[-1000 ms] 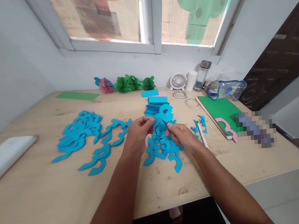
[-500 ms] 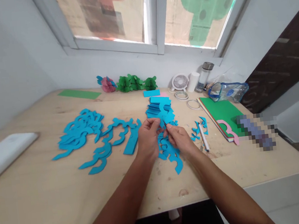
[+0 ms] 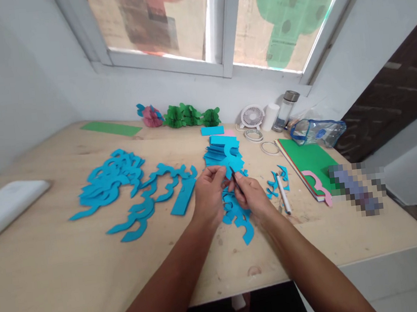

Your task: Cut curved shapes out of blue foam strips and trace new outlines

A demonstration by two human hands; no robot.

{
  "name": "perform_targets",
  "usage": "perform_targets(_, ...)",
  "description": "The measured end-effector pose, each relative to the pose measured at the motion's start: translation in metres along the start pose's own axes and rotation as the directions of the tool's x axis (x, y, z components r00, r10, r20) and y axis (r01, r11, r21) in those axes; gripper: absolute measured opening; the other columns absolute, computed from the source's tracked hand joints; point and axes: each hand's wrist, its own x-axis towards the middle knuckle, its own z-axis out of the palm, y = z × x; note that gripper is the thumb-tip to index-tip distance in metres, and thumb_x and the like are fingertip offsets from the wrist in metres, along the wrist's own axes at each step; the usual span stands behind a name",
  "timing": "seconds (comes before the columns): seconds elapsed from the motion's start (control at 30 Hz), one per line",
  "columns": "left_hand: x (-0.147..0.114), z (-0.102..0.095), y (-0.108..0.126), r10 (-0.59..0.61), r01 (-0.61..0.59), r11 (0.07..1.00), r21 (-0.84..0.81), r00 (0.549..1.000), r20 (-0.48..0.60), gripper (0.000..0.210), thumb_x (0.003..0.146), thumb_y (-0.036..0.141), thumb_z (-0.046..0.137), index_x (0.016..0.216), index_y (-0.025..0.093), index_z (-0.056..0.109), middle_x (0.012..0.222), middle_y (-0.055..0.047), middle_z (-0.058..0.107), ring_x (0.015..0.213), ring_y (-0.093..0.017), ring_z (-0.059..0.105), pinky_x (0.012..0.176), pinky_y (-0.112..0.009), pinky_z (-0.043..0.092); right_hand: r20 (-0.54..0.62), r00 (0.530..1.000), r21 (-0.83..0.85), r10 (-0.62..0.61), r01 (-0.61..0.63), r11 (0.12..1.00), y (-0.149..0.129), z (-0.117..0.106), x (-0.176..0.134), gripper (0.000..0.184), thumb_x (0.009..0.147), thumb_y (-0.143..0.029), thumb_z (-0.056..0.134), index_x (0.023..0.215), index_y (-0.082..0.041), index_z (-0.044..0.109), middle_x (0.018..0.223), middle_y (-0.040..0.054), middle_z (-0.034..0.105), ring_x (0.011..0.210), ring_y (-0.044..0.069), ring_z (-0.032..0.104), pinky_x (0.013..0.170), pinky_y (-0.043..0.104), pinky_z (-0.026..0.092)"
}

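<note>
Blue heap: wavy cut-outs (image 3: 112, 178) lie piled on the surface (image 3: 76, 279).
Plain strip: one blue strip (image 3: 182, 202) lies flat, just beside the left hand (image 3: 209, 195).
Left grip: pinched, thumb against finger, on a blue paper piece (image 3: 234, 162), which is between both hands.
Right grip: the right hand (image 3: 253, 196) is closed around a narrow dark tool (image 3: 237, 182); whether its tip touches paper, I cannot tell.
Right side: a white pen (image 3: 284, 195) lies beside small offcuts (image 3: 283, 170).

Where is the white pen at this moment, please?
In the head view, the white pen lies right of the right hand, beside small blue scraps and left of the green-topped paper stack.
</note>
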Motion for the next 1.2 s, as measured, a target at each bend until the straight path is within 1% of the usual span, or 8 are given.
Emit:
perform_targets(0.27, 0.0007, 0.0001, -0.0008, 0.005, -0.005, 1.000, -0.007, 1.000, -0.012, 0.028, 0.062, 0.034, 0.076, 0.068, 0.018, 0.054, 0.055, 0.007, 0.051, 0.044, -0.007, 0.047, 0.050, -0.023, 0.041, -0.004, 1.000, -0.026, -0.009, 0.009, 1.000, 0.0017, -0.0009, 0.0017, 0.053, 0.075, -0.072, 0.051, 0.070, -0.019, 0.055, 0.036, -0.0098, 0.032, 0.033, 0.007, 0.020, 0.036, 0.025, 0.014)
perform_targets(0.6, 0.0000, 0.0010, -0.0006, 0.005, -0.006, 1.000, -0.020, 1.000, -0.021, 0.027, 0.061, 0.033, 0.076, 0.068, 0.018, 0.055, 0.055, 0.007, 0.052, 0.044, -0.007, 0.047, 0.049, -0.023, 0.042, 0.004, 1.000, -0.008, -0.011, 0.011, 1.000, 0.0058, -0.0029, 0.0037, 0.053, 0.076, -0.071, 0.051, 0.070, -0.019, 0.055, 0.037, -0.0099, 0.033, 0.033, 0.007, 0.020, 0.036, 0.025, 0.013)
perform_targets(0.9, -0.0001, 0.0008, -0.0005, 0.010, -0.010, 0.999, -0.033, 1.000, 0.002, 0.026, 0.062, 0.032, 0.075, 0.067, 0.018, 0.054, 0.053, 0.007, 0.051, 0.043, -0.007, 0.047, 0.047, -0.023, 0.041, -0.007, 1.000, -0.040, -0.014, 0.014, 0.999, 0.0029, -0.0028, 0.0029, 0.050, 0.078, -0.068, 0.050, 0.069, -0.019, 0.054, 0.037, -0.0100, 0.032, 0.034, 0.007, 0.019, 0.036, 0.026, 0.013)
perform_targets(1.07, -0.0003, 0.0008, -0.0014, 0.008, -0.009, 0.999, -0.039, 1.000, -0.027, 0.028, 0.060, 0.032, 0.077, 0.068, 0.017, 0.056, 0.055, 0.006, 0.052, 0.044, -0.007, 0.047, 0.047, -0.022, 0.040, -0.028, 0.999, -0.056, -0.032, 0.031, 0.998, 0.0032, -0.0029, 0.0039, 0.053, 0.076, -0.070, 0.051, 0.067, -0.018, 0.054, 0.036, -0.0103, 0.033, 0.033, 0.006, 0.021, 0.036, 0.026, 0.014)
perform_targets(1.2, 0.0002, 0.0002, -0.0028, 0.004, -0.005, 0.999, -0.041, 0.999, -0.044, 0.024, 0.061, 0.029, 0.076, 0.068, 0.016, 0.057, 0.056, 0.005, 0.053, 0.048, -0.008, 0.047, 0.049, -0.021, 0.041, -0.034, 0.998, -0.053, -0.047, 0.046, 0.998, 0.0030, -0.0026, 0.0040, 0.054, 0.074, -0.072, 0.052, 0.064, -0.018, 0.054, 0.035, -0.0100, 0.034, 0.032, 0.006, 0.022, 0.036, 0.026, 0.013)
